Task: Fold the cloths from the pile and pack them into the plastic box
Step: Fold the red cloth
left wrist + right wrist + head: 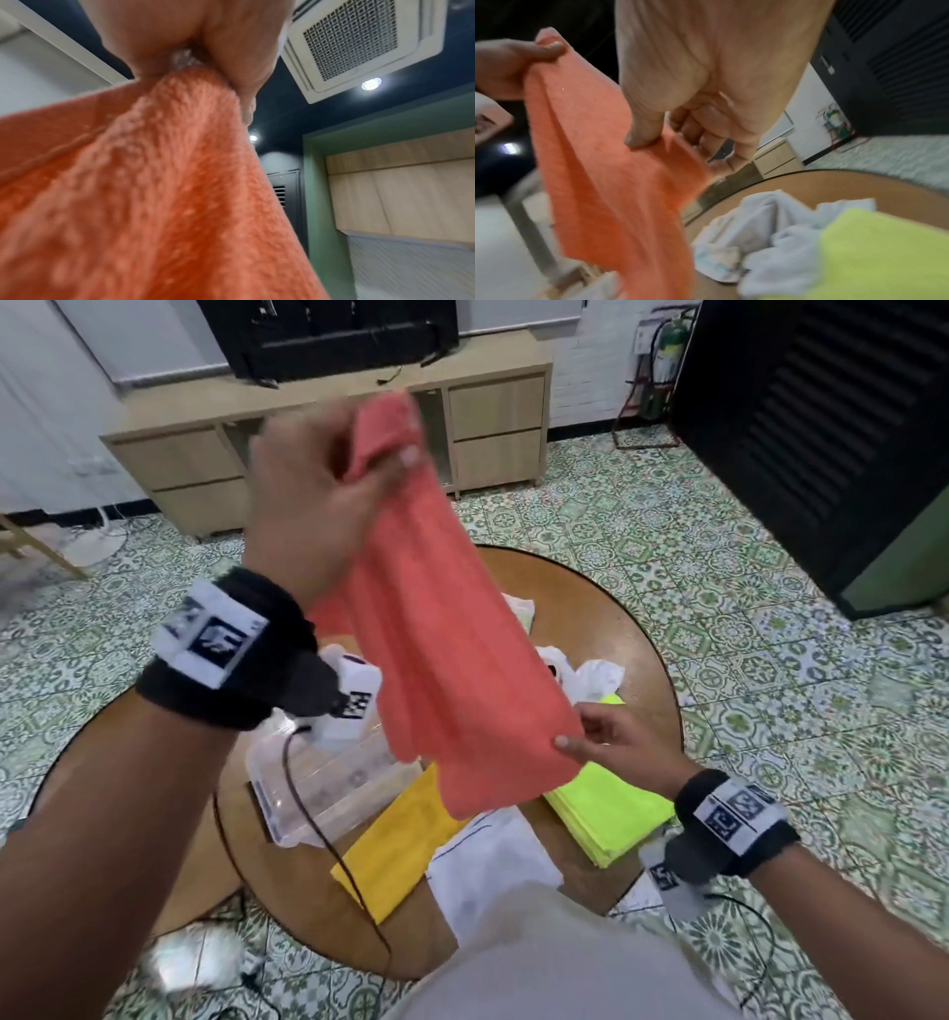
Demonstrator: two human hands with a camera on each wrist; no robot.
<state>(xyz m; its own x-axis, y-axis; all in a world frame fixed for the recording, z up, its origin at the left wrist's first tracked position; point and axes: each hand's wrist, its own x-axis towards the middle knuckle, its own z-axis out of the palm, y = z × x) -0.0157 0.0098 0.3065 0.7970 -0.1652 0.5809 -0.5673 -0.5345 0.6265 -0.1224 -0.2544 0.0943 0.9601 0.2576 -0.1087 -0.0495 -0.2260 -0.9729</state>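
Observation:
An orange cloth (452, 649) hangs in the air above the round table. My left hand (328, 505) is raised high and pinches its top corner (190, 81). Lower down, my right hand (606, 742) pinches the cloth's right edge between thumb and fingers (641, 138). The clear plastic box (318, 783) sits on the table under my left wrist, partly hidden by the cloth. Folded cloths lie near the front: a yellow cloth (395, 845), a white cloth (493, 860) and a lime cloth (606, 809). A crumpled white cloth (757, 227) lies behind them.
The round wooden table (631, 639) stands on a patterned tile floor. A low wooden cabinet (334, 433) with a black screen runs along the far wall. A dark louvred unit (821, 433) stands at the right. Cables trail from both wrists.

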